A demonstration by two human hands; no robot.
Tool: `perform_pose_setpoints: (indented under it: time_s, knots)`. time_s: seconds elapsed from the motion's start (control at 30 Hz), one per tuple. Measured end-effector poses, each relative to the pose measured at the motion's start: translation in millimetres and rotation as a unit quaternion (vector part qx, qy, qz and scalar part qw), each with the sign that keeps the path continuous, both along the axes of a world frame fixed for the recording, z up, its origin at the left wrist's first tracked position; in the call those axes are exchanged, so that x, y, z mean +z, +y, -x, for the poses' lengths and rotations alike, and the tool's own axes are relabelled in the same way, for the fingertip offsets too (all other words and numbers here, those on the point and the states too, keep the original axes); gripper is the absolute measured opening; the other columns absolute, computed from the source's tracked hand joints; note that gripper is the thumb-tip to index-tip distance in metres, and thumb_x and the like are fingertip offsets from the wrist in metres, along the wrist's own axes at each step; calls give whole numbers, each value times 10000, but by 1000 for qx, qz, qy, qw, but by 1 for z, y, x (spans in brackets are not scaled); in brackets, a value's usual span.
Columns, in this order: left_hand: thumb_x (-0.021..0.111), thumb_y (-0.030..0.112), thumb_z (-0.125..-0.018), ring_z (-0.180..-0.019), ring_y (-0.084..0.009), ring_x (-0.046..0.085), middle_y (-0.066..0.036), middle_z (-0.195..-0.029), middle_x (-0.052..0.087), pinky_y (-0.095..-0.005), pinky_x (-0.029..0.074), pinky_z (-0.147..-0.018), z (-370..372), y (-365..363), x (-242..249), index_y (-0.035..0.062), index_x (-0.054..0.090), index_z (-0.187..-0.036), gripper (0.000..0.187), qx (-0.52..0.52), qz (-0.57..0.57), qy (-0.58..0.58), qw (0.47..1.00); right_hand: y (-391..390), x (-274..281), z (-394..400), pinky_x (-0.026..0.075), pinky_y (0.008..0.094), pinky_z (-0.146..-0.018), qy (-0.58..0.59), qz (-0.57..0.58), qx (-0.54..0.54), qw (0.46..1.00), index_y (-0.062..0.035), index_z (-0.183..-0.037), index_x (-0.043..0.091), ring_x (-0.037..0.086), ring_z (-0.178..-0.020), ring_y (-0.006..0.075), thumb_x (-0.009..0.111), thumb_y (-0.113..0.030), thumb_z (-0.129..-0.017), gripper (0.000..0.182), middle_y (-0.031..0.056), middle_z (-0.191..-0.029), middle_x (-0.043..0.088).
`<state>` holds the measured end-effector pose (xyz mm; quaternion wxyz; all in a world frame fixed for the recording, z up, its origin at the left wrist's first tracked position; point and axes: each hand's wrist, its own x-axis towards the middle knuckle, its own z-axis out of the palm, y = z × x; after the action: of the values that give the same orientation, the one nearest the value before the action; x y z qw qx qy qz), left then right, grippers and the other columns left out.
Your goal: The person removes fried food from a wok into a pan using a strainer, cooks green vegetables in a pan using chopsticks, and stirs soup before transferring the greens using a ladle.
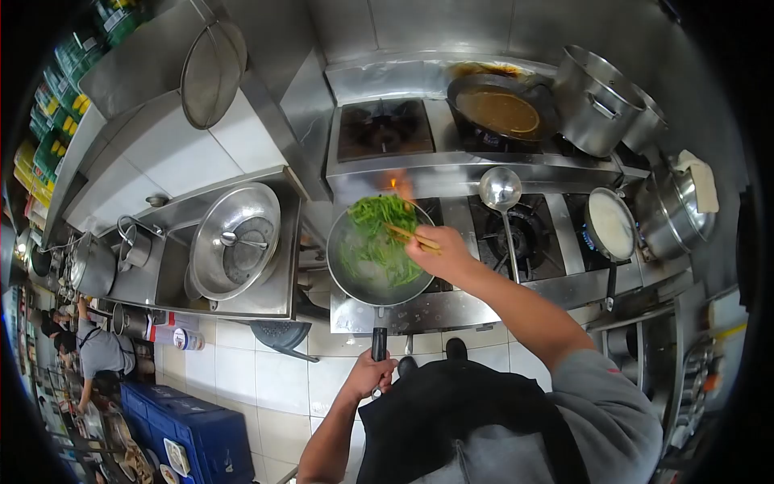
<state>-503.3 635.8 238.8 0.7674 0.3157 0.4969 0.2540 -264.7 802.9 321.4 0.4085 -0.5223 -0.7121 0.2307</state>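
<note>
My left hand (370,376) is wrapped around the black handle of a frying pan (337,270) on the front left burner. Green leafy vegetables (379,222) lie in the pan in steaming liquid, heaped toward its far side. A small orange flame shows behind the far rim. Above the pan, my right hand (439,250) grips wooden chopsticks (401,232), whose tips reach into the greens. Just right of the pan, a steel ladle (501,194) rests across another burner.
A dark wok (504,109) with brown liquid and a tall steel pot (598,101) stand at the back. A small pan (610,226) of whitish liquid sits over blue flame at right. At left, a steel bowl (234,242) rests in the sink. Another person (105,347) works far left.
</note>
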Motion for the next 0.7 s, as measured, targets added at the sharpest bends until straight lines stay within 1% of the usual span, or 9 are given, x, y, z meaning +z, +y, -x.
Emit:
perform_pose_setpoints:
  time_s: [0.07, 0.17, 0.23, 0.33, 0.37, 0.47, 0.57, 0.63, 0.7]
  knots:
    - [632, 54, -886, -394, -155, 452, -35, -519, 443, -316, 402, -398, -3, -1, 5, 66, 436, -726, 254, -4, 1, 35, 999, -3, -3, -4, 484, 433, -564, 8, 14, -1, 1000, -38, -737, 597, 614, -637, 390, 632, -242, -829, 226, 183, -675, 618]
    - [635, 75, -890, -392, -153, 444, -37, -519, 446, -313, 397, -394, -11, 0, -2, 70, 429, -704, 277, 0, 5, -5, 1000, 12, -30, 1, 474, 402, -549, 48, 75, -47, 995, -35, -735, 597, 624, -589, 336, 643, -248, -825, 236, 156, -642, 614]
    - [637, 82, -890, -395, -150, 443, -37, -519, 445, -311, 393, -392, -15, 2, 0, 71, 428, -706, 278, 8, 16, -9, 1000, 29, -64, 19, 464, 368, -535, 163, 135, -45, 976, -27, -739, 601, 611, -551, 255, 646, -254, -827, 249, 112, -606, 599]
    - [640, 86, -888, -400, -144, 442, -34, -519, 439, -307, 387, -389, -19, 3, 0, 73, 428, -707, 279, 16, 21, -14, 1000, 13, -97, 33, 456, 347, -521, 163, 84, -27, 983, -23, -720, 601, 590, -539, 202, 623, -260, -840, 267, 72, -584, 583]
    - [640, 84, -887, -402, -141, 442, -31, -518, 435, -304, 386, -388, -17, 2, 0, 73, 429, -706, 279, 10, 21, -11, 1000, 7, -84, 27, 456, 347, -521, 162, 85, -23, 983, -23, -720, 601, 590, -539, 202, 623, -260, -840, 267, 72, -584, 583]
    - [642, 82, -885, -412, -136, 449, -28, -539, 441, -308, 392, -382, -14, 2, -9, 70, 431, -738, 257, 7, 15, -8, 1000, -2, -51, -11, 461, 349, -521, 41, 174, 116, 977, -28, -697, 598, 597, -545, 201, 601, -258, -842, 272, 76, -596, 599]
    - [650, 82, -880, -417, -133, 451, -28, -564, 454, -316, 396, -376, -16, 3, -11, 66, 432, -779, 240, 25, 37, -44, 998, 30, -38, -10, 467, 372, -524, -69, 150, 30, 986, -27, -691, 614, 592, -531, 219, 592, -260, -833, 274, 93, -600, 613]
    - [658, 84, -872, -423, -133, 454, -31, -580, 461, -320, 395, -372, -19, 3, -20, 63, 434, -806, 235, 31, 41, -54, 997, 39, -42, 22, 495, 387, -551, 32, 176, -31, 983, -25, -711, 652, 618, -549, 262, 601, -291, -812, 289, 128, -630, 644]
    - [664, 87, -866, -423, -136, 457, -31, -578, 459, -319, 395, -372, -20, 5, -18, 61, 440, -801, 235, 35, 38, -32, 998, 34, -48, 30, 499, 392, -555, -21, 146, 24, 989, -25, -712, 662, 621, -554, 279, 605, -312, -803, 306, 143, -632, 644]
